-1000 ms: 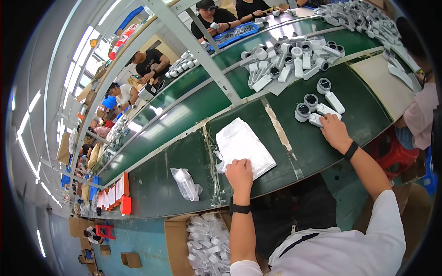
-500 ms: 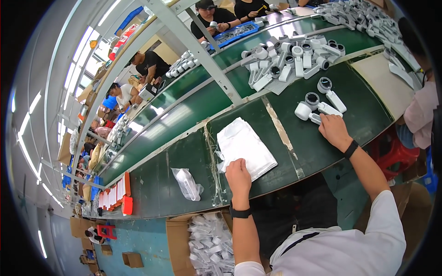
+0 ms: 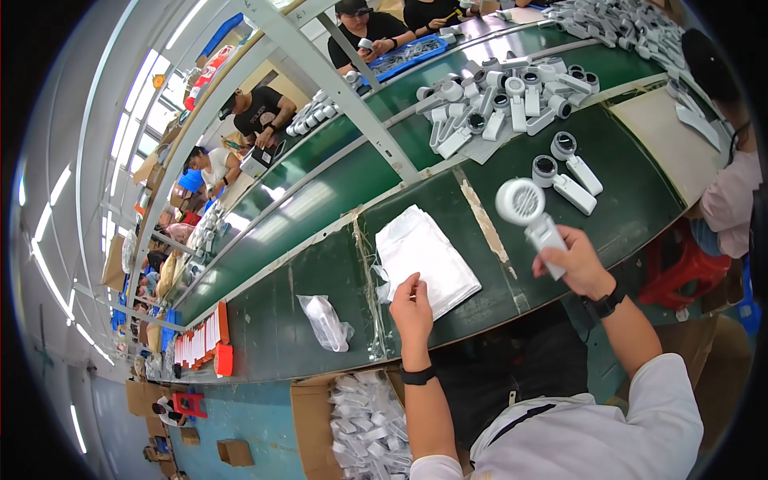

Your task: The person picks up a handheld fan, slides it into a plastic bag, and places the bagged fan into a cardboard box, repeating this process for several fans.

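Observation:
In my right hand [image 3: 576, 264] is a white handheld fan [image 3: 522, 202], raised above the near edge of the green table, its round grille head up and my fingers wrapped round the handle. My left hand [image 3: 412, 308] is at the near left edge of a stack of flat white plastic bags [image 3: 424, 260], fingers curled in and thumb close to them. Whether a bag edge is between those fingers is too small to tell. Two more handheld fans [image 3: 574, 194] lie beyond my right hand, grey-rimmed heads away from me. A bagged fan [image 3: 324, 322] lies left of the stack.
A pile of handheld fans [image 3: 504, 100] covers the far side of the table. Below the near edge stands a cardboard box [image 3: 312, 424] full of bagged fans. A metal post [image 3: 344, 92] rises beyond the table. Co-workers sit across the line; another person is at the right.
My right hand has picked up the nearest fan from the group on the right and brought it toward me, upright. My left hand has shifted slightly, its fingers curling at the bag stack.

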A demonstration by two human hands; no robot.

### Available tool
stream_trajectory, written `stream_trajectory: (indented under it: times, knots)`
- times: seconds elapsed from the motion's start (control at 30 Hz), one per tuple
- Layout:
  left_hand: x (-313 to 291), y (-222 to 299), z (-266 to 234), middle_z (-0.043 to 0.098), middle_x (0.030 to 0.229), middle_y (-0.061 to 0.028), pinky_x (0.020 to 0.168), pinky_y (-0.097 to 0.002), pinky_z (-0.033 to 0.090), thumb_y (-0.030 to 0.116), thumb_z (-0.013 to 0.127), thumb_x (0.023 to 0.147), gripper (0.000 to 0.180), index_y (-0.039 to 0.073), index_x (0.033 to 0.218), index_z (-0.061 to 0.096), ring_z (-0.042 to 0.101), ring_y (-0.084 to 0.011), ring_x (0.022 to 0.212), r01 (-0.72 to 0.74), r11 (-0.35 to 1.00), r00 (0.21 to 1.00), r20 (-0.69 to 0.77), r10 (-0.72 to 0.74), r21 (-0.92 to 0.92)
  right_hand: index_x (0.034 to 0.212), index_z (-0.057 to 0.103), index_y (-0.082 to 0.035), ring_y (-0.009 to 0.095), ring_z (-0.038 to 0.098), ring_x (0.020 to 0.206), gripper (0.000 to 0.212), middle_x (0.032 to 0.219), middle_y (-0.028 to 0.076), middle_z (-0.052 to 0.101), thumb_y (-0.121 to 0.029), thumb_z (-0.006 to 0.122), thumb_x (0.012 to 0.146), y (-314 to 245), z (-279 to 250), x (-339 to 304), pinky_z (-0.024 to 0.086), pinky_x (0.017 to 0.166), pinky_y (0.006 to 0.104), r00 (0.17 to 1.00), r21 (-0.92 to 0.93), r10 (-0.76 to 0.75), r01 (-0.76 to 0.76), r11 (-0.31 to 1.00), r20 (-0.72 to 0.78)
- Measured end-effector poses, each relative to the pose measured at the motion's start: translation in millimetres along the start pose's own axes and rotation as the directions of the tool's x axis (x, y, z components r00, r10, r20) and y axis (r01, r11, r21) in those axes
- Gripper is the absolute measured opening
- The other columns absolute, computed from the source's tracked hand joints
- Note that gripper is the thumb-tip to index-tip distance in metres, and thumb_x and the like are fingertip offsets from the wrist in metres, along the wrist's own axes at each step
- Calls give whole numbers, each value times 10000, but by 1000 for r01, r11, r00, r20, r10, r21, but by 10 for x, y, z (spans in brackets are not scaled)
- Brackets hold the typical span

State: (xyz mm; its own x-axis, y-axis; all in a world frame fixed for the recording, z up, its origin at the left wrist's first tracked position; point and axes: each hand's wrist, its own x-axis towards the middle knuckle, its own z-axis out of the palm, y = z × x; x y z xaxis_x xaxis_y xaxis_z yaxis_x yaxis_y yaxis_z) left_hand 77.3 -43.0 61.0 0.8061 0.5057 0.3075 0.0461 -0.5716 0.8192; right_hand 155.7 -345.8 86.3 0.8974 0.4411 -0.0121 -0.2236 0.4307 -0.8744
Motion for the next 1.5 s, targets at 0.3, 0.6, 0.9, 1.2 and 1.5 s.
stream_trajectory:
  times: [0.3, 0.6, 0.9, 1.2, 1.5]
  knots:
    - [-75, 211, -13, 661, 839, -52, 655, -229, 468, 104, 619, 919, 207, -26, 1075, 659, 588, -89, 732, 111, 986, 990, 105, -98, -121, 1195, 477, -16, 150, 627, 733, 424, 981, 102, 640, -118, 692, 844, 365, 694, -66, 519, 662, 289, 945, -69, 205, -194, 979, 255]
    - [-292, 321, 53, 649, 934, -66, 706, -247, 499, 53, 605, 919, 260, -56, 1154, 596, 622, -120, 812, 165, 897, 984, 132, -121, -410, 1170, 533, 27, 162, 603, 907, 561, 1007, 100, 640, -197, 775, 716, 693, 1139, 158, 490, 801, 316, 996, -457, -66, 36, 889, -51]
    - [-324, 389, -41, 579, 907, -52, 647, -235, 467, 61, 551, 961, 282, -49, 1220, 543, 559, -95, 754, 316, 512, 936, 174, -305, -799, 1090, 559, 23, 241, 641, 815, 400, 892, 152, 654, -162, 674, 755, 625, 1050, 196, 496, 743, 350, 969, -565, -195, 77, 821, -150]
    - [-342, 435, 68, 615, 780, -32, 547, -211, 417, 113, 614, 931, 244, -47, 1115, 612, 523, -67, 610, 294, 711, 943, 69, -327, -639, 1088, 578, -12, 132, 594, 747, 414, 850, 84, 653, -198, 761, 767, 387, 625, -62, 469, 669, 292, 986, -456, -116, 156, 876, 116]
    - [-312, 504, -11, 631, 790, -30, 537, -196, 387, 112, 636, 920, 177, -14, 1041, 663, 510, -48, 611, 346, 742, 937, 175, -302, -574, 1533, 50, -116, 162, 617, 649, 953, 874, 99, 682, -194, 694, 835, -112, 500, -20, 511, 651, 297, 713, -704, 509, -30, 709, 482]
